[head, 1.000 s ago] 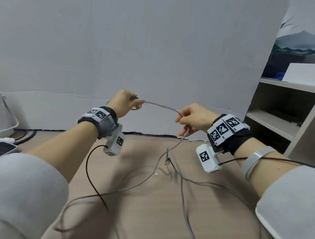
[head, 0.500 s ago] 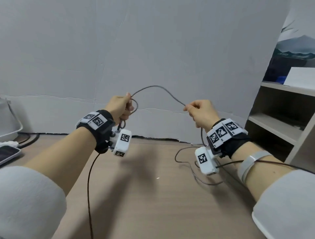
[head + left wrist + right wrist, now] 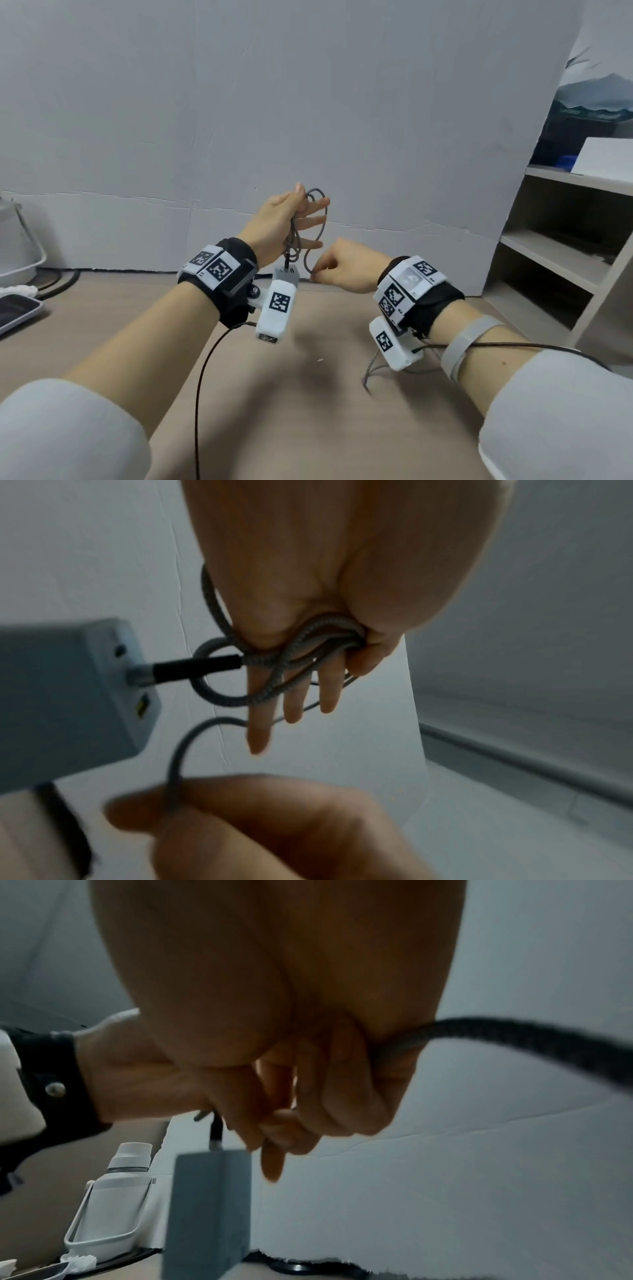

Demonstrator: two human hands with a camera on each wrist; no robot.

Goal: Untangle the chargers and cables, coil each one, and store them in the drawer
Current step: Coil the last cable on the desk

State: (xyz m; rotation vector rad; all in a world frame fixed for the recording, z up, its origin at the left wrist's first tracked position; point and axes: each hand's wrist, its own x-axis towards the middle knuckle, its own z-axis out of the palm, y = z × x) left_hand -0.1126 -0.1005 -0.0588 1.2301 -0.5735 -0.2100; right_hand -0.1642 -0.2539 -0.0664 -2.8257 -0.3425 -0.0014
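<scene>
A grey braided cable (image 3: pixel 318 219) hangs in several loops from my left hand (image 3: pixel 281 222), raised above the table. Thumb and forefinger pinch the loops (image 3: pixel 274 674) while the other fingers (image 3: pixel 291 696) stay straight. The cable's plug sits in a grey charger block (image 3: pixel 287 274) that dangles just under this hand. My right hand (image 3: pixel 342 267) is close below and to the right, pinching the lowest loop; the cable (image 3: pixel 514 1034) runs out of its fist. A loose tail (image 3: pixel 370 368) lies on the table under my right wrist.
The wooden table (image 3: pixel 274 411) ends at a grey wall panel. A phone (image 3: pixel 13 311) and a white basket (image 3: pixel 13 246) sit at the far left. An open shelf unit (image 3: pixel 565 246) stands at the right. A thin black wrist-camera lead (image 3: pixel 202 377) hangs from my left wrist.
The hands have come together. The cable arc between them is now gathered as loops in my left hand, and my right hand has moved left and down along the cable.
</scene>
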